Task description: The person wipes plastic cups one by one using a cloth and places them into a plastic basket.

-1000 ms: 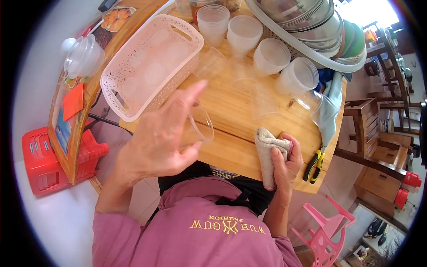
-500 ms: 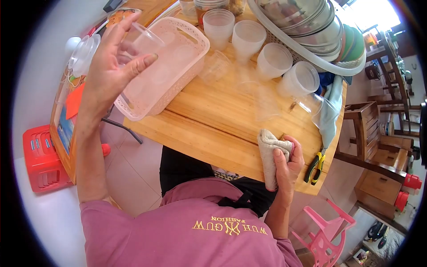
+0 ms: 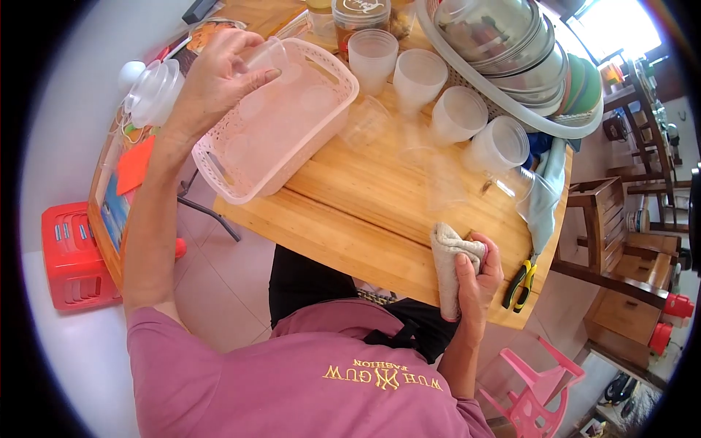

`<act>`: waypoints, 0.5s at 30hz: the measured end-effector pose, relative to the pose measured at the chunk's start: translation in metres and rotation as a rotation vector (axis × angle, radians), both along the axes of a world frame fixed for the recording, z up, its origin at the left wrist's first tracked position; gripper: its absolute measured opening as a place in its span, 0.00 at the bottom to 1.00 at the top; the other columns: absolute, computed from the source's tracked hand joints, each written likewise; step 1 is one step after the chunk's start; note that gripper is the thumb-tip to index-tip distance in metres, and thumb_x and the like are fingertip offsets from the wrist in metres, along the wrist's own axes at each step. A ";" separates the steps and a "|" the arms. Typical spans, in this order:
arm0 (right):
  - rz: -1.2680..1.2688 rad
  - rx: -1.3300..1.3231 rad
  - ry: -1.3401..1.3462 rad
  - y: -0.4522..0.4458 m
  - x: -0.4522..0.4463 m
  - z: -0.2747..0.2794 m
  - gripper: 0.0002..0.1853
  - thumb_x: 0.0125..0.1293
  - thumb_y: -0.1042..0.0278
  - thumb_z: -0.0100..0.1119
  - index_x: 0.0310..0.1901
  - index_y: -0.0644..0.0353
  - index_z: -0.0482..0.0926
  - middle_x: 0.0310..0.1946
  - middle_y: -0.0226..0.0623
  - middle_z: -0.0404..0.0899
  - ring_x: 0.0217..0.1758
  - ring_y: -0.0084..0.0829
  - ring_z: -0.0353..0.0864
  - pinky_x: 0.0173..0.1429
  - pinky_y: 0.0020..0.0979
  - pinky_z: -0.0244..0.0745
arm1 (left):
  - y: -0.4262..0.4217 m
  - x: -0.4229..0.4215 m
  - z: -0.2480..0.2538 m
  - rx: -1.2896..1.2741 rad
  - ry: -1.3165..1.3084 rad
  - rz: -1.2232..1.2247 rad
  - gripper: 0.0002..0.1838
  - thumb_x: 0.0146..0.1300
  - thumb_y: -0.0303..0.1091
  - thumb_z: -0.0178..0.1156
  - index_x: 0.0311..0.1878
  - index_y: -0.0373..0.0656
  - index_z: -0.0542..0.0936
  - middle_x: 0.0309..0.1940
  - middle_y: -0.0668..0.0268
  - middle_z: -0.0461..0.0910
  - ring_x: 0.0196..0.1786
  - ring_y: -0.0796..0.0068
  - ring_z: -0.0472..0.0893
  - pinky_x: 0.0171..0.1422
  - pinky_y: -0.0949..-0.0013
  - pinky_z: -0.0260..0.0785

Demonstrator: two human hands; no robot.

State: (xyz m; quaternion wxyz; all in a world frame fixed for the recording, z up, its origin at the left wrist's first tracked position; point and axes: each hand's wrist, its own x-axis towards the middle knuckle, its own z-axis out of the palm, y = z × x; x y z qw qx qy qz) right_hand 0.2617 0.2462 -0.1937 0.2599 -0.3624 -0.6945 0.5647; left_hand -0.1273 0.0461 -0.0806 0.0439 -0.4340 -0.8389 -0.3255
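My left hand (image 3: 217, 82) is closed round a clear plastic cup (image 3: 272, 58), gripping it between thumb and fingers. It holds the cup, tilted, over the far left part of a pink plastic basket (image 3: 296, 160), where some round translucent shapes show faintly. Low at the table's front edge, my right hand (image 3: 482, 281) grips a folded beige cloth (image 3: 447, 266). Several clear cups lie loose on the wood beyond the cloth, among them one cup (image 3: 366, 123) beside the basket. Behind them stand several stacks of frosted cups (image 3: 460, 113).
Yellow-and-black-handled pliers (image 3: 520, 285) lie at the table's right edge, below a light blue cloth (image 3: 546, 204). A large white basket (image 3: 504, 109) with metal bowls stands at the far right. Lidded jars (image 3: 361, 14) are at the back. Left stands a red plastic stool (image 3: 77, 255).
My left hand has moved right and turned over the basket, bringing the cup further in. My right hand keeps its grip on the cloth. The view has shifted slightly.
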 end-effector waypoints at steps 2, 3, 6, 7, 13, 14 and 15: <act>-0.003 0.032 -0.016 0.000 0.000 0.000 0.17 0.59 0.78 0.64 0.51 0.67 0.76 0.38 0.31 0.77 0.41 0.21 0.75 0.48 0.24 0.73 | 0.004 -0.009 -0.002 -0.064 0.006 0.005 0.27 0.57 0.43 0.72 0.53 0.35 0.76 0.47 0.63 0.74 0.41 0.73 0.76 0.46 0.71 0.71; -0.002 0.033 -0.012 0.000 0.000 0.000 0.17 0.59 0.78 0.64 0.51 0.67 0.76 0.38 0.31 0.77 0.41 0.21 0.75 0.48 0.24 0.73 | 0.006 -0.014 -0.003 -0.127 0.005 0.009 0.27 0.58 0.43 0.72 0.53 0.35 0.76 0.49 0.64 0.73 0.44 0.74 0.75 0.49 0.72 0.70; -0.001 0.004 0.003 0.001 0.001 0.000 0.17 0.59 0.78 0.63 0.51 0.67 0.76 0.38 0.31 0.77 0.41 0.21 0.75 0.47 0.24 0.73 | 0.011 -0.027 -0.011 -0.210 0.185 -0.017 0.28 0.58 0.44 0.71 0.54 0.35 0.76 0.47 0.63 0.73 0.43 0.73 0.75 0.48 0.71 0.70; -0.001 -0.002 -0.002 0.001 0.001 0.000 0.17 0.59 0.77 0.64 0.51 0.67 0.76 0.38 0.31 0.77 0.41 0.21 0.75 0.48 0.24 0.73 | 0.012 -0.028 -0.011 -0.211 0.187 -0.016 0.28 0.58 0.44 0.71 0.54 0.35 0.76 0.47 0.63 0.73 0.43 0.73 0.75 0.48 0.71 0.70; 0.008 -0.042 0.018 0.001 0.002 -0.001 0.18 0.60 0.77 0.64 0.52 0.67 0.76 0.40 0.31 0.76 0.43 0.21 0.74 0.49 0.24 0.72 | 0.019 -0.033 -0.009 -0.256 0.240 -0.063 0.28 0.57 0.44 0.71 0.54 0.35 0.75 0.46 0.62 0.73 0.48 0.66 0.76 0.53 0.65 0.70; 0.010 -0.057 0.022 0.001 0.003 -0.002 0.18 0.60 0.77 0.64 0.52 0.67 0.76 0.40 0.31 0.76 0.43 0.21 0.74 0.49 0.24 0.72 | 0.020 -0.033 -0.005 -0.281 0.214 -0.059 0.28 0.57 0.43 0.71 0.54 0.35 0.75 0.46 0.61 0.73 0.49 0.65 0.76 0.54 0.65 0.70; 0.009 -0.059 0.021 0.001 0.003 -0.002 0.18 0.60 0.77 0.64 0.52 0.67 0.76 0.40 0.31 0.76 0.43 0.21 0.74 0.49 0.24 0.72 | 0.021 -0.033 -0.003 -0.306 0.188 -0.056 0.27 0.57 0.42 0.71 0.54 0.35 0.75 0.46 0.61 0.73 0.50 0.64 0.76 0.55 0.64 0.69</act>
